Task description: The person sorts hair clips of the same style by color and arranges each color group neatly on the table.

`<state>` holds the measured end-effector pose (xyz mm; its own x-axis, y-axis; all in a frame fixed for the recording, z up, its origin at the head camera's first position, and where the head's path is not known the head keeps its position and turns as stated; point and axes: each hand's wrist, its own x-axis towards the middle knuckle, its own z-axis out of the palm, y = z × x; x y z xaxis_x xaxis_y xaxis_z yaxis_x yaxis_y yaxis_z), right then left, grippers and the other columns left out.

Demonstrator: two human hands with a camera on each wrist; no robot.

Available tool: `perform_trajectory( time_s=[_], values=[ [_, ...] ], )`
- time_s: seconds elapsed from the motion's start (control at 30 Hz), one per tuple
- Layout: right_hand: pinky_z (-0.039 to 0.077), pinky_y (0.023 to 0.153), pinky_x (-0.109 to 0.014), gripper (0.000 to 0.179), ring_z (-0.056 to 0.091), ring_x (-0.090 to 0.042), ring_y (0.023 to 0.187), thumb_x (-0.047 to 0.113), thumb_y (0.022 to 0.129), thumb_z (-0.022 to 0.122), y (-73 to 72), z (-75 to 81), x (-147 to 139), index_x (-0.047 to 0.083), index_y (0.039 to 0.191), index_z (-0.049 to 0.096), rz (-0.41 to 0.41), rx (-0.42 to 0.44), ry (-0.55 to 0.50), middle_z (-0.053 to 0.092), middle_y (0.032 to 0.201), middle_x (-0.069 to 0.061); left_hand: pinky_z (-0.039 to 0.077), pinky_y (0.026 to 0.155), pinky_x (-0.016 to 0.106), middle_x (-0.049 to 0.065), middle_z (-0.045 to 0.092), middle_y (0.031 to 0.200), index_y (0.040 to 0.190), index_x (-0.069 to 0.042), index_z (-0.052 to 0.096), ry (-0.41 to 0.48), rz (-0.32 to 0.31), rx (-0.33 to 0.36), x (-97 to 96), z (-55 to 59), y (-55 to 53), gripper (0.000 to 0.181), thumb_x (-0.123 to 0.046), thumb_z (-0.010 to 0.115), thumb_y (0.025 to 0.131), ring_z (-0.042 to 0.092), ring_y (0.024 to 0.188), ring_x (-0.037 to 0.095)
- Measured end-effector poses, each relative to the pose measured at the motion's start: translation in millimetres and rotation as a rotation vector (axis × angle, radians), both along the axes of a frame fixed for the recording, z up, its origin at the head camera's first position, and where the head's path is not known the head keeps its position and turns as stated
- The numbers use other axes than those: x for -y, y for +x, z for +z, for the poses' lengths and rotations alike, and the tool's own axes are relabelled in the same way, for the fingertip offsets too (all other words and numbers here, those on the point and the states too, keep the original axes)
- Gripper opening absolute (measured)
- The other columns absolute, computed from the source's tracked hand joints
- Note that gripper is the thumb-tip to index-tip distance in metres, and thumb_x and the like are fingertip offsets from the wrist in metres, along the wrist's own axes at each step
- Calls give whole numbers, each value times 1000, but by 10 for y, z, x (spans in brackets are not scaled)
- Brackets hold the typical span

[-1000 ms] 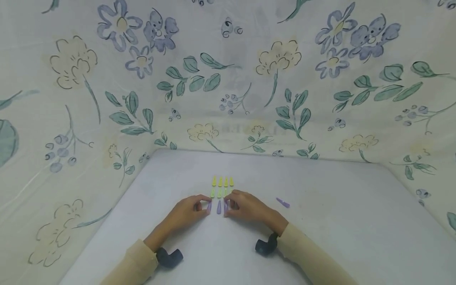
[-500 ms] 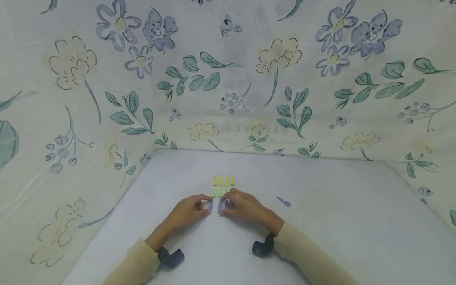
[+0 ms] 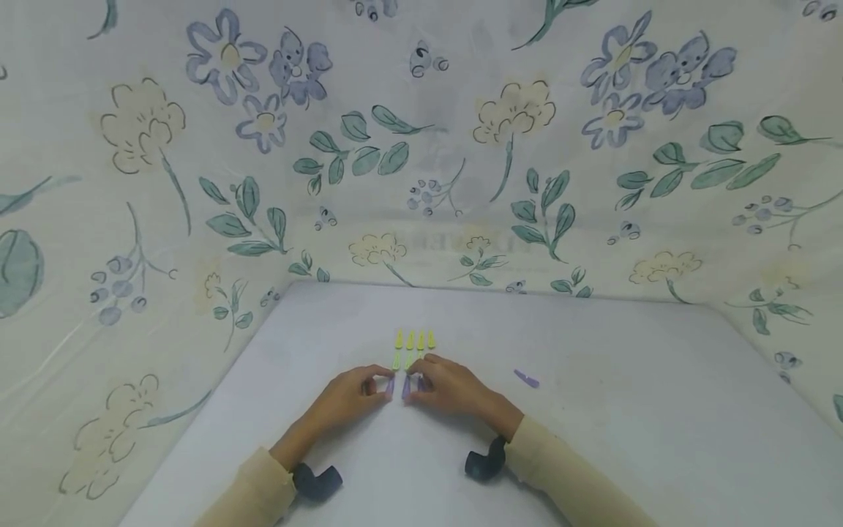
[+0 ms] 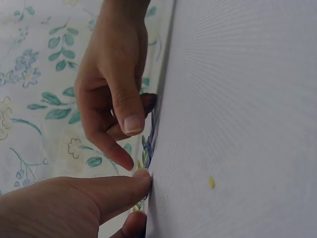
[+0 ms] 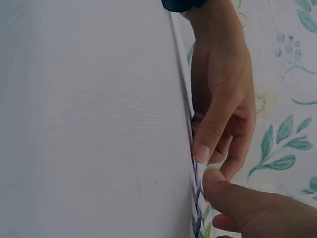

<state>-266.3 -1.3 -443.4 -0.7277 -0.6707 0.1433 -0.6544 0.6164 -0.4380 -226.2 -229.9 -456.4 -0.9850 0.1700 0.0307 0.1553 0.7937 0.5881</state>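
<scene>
In the head view, small snap hair clips stand in rows on the white table. My left hand (image 3: 347, 395) pinches the purple hair clip (image 3: 391, 386) at the left end of the nearest row between thumb and forefinger. My right hand (image 3: 459, 388) pinches a second purple clip (image 3: 405, 386) just beside it. A third purple clip (image 3: 421, 383) shows partly behind the right fingers. Beyond the hands are light green clips (image 3: 396, 361), partly covered by the right hand, and a row of yellow clips (image 3: 410, 340). Both wrist views show the fingertips low at the table surface.
A loose purple clip (image 3: 527, 378) lies on the white table (image 3: 632, 410) to the right of my right hand. Dark bands (image 3: 317, 481) sit at both wrists. Floral cloth (image 3: 435, 161) rises behind the table's far edge and along its sides.
My right hand has moved left from the third purple clip to the second and pinches that one now. The left hand stays at the leftmost purple clip.
</scene>
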Motion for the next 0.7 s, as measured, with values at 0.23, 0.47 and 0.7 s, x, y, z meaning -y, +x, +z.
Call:
perform_trajectory(
  time_s=[0.23,0.47,0.7],
  values=[
    [44,61,-20,41,51,-8,73,33,90,75,11,209,-114,12,124,67,-38,78,-38,59,88,4,40,64,25,-9,57,76,123,-26,68,-3,-3,1,-10,-20,-6,37,-26,77,87,50,68,9],
    [49,67,-22,32,55,-10,77,29,95,68,-48,385,-534,12,122,68,-89,92,-16,64,92,4,41,65,28,-8,57,77,124,-28,68,-3,19,16,-38,-18,-12,38,-26,77,87,51,70,11],
    [51,68,-22,24,57,-11,82,20,98,65,-85,430,-1134,7,118,69,-129,61,-110,66,94,2,41,65,27,-9,57,77,124,-30,68,-18,27,12,-29,-20,-11,37,-28,77,87,51,69,10]
  ],
)
